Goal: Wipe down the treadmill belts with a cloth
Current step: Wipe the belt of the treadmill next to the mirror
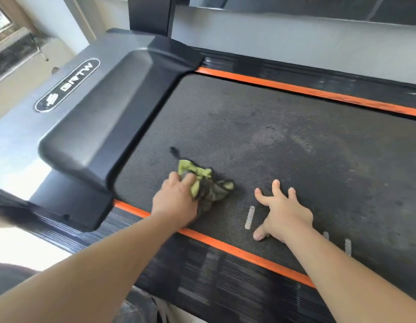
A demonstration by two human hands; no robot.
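The dark textured treadmill belt [272, 141] runs across the middle of the view, dusty and streaked. A crumpled green and grey cloth [208, 185] lies on the belt close to the motor cover. My left hand [176, 199] grips the cloth and presses it onto the belt. To the right of the cloth, my right hand [281, 212] rests on the belt with its fingers spread, holding nothing.
A black motor cover [104, 117] with a logo badge [67, 85] rises at the belt's left end. Orange stripes [225, 247] and ribbed black side rails [214, 276] border the belt on both sides. A black upright [148, 12] stands behind. Pale floor lies to the left.
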